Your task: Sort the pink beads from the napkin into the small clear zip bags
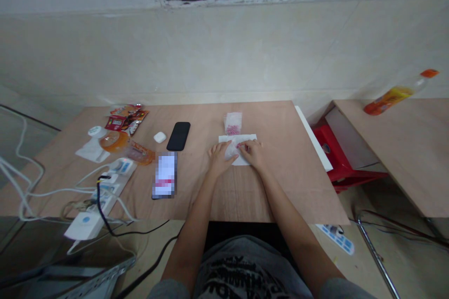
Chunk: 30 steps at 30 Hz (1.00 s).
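A white sheet of paper (242, 160) lies on the table, with a small clear plastic bag (229, 151) on top of it. My left hand (220, 158) rests flat at the paper's left side, its fingers stretched out and touching the bag. At the bag's right edge, my right hand (253, 153) has its thumb and fingers pinched together. A tiny pink spot shows by those fingertips, too small to name. Just beyond the paper lies another clear bag (234, 124) holding small pink beads or grains.
Left on the wooden table (196, 187) are a black phone (178, 136), a lit phone (164, 175), a white case (160, 137), an orange drink bottle (128, 147), snack packets (126, 119) and a cabled power strip (101, 198). A second bottle (396, 98) stands on the right table.
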Each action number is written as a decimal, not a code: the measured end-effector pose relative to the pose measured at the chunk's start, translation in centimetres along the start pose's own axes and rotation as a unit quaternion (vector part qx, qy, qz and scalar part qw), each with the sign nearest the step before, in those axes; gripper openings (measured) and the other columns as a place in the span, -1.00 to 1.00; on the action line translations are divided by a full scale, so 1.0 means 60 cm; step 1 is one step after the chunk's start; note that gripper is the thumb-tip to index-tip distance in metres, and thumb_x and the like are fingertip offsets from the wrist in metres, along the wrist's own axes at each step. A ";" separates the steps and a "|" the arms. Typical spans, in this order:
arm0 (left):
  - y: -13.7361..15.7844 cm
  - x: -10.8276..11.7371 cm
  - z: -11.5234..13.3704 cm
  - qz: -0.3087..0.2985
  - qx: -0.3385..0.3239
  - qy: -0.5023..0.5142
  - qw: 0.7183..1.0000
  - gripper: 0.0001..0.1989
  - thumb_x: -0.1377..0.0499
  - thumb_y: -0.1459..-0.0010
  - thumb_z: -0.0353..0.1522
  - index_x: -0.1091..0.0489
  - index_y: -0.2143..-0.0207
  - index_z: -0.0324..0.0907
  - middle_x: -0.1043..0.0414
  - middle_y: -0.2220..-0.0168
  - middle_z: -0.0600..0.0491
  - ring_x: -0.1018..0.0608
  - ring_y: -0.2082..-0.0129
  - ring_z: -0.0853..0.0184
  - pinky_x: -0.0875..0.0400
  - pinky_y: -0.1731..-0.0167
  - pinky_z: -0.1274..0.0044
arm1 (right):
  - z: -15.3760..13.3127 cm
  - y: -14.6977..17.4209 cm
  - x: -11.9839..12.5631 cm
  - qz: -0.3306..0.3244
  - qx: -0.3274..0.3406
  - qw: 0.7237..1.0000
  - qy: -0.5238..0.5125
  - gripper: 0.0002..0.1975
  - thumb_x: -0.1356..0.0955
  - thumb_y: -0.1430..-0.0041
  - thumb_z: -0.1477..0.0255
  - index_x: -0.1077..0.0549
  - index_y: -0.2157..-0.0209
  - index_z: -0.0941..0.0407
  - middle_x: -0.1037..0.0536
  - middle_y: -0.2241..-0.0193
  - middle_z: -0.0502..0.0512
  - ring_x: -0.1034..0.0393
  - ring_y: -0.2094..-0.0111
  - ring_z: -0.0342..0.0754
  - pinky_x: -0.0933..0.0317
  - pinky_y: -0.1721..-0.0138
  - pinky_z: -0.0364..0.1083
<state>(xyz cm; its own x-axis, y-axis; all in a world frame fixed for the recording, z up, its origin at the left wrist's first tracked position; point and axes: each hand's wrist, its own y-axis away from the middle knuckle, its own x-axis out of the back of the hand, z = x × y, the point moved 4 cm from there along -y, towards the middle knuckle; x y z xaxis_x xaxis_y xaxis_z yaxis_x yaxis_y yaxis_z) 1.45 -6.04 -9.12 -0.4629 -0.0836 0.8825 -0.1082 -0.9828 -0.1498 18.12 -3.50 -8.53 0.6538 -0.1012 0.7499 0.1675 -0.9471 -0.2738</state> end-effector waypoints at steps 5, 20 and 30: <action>0.001 0.001 0.001 0.002 -0.004 -0.004 1.000 -0.37 -0.16 -0.14 -0.01 -0.20 -0.22 0.05 -0.33 -0.16 0.04 -0.34 -0.11 0.16 -0.07 -0.13 0.35 | 0.005 0.000 -0.010 -0.010 0.032 0.999 -0.030 -0.78 -0.31 -0.26 0.27 -0.58 0.23 0.02 -0.55 0.42 0.04 -0.32 0.30 -0.02 0.00 0.15 -0.03; 0.001 0.004 0.004 0.007 0.000 0.002 1.000 -0.37 -0.17 -0.14 -0.01 -0.21 -0.22 0.04 -0.35 -0.14 0.04 -0.35 -0.10 0.17 -0.08 -0.11 0.34 | 0.014 -0.003 -0.012 -0.015 -0.019 0.998 0.066 -0.70 -0.22 -0.34 0.30 -0.50 0.04 0.02 -0.54 0.26 0.12 -0.31 0.17 0.04 0.00 0.14 -0.02; 0.000 0.004 0.005 0.001 0.002 0.004 1.000 -0.38 -0.16 -0.13 0.00 -0.22 -0.21 0.05 -0.35 -0.14 0.04 -0.36 -0.10 0.17 -0.08 -0.12 0.34 | 0.010 -0.005 -0.020 -0.038 -0.022 0.987 0.155 -0.69 -0.18 -0.36 0.32 -0.48 0.02 -0.03 -0.49 0.17 0.16 -0.25 0.10 0.07 0.06 0.13 -0.01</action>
<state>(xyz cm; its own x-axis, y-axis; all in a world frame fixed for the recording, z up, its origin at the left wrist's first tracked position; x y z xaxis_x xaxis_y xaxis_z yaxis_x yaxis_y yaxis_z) 1.58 -6.12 -8.79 -0.4699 -0.0835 0.8787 -0.1034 -0.9835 -0.1488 17.71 -2.91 -9.69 0.3820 -0.1112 0.9174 0.1702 -0.9673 -0.1881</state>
